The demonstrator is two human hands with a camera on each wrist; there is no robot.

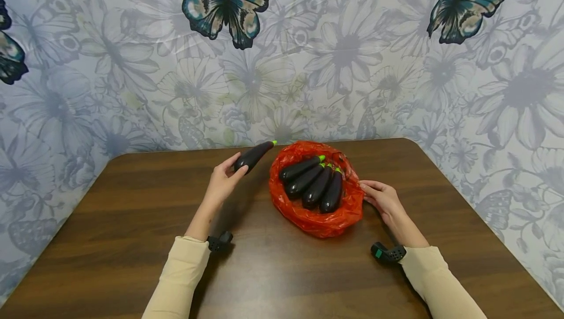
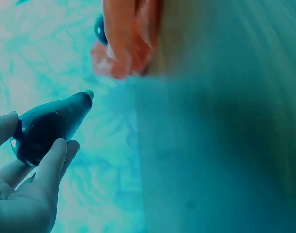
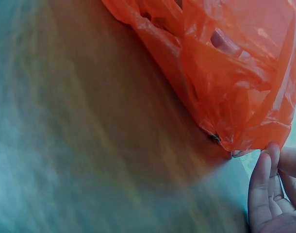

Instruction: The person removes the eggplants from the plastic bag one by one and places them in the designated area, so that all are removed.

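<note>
We find the left hand grasping one eggplant in its fingers, left of a red plastic bag, while the right hand pinches the bag's rim. The bag, with four eggplants in it, stands on a brown wood-grain counter before a wall patterned with flowers and butterflies. In the left wrist view, we note the bag cut off, its contents mostly hidden.

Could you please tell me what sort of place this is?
Possibly a room at home: a wood-grain table before a butterfly-patterned wall covering, and eggplants in a red bag.
</note>
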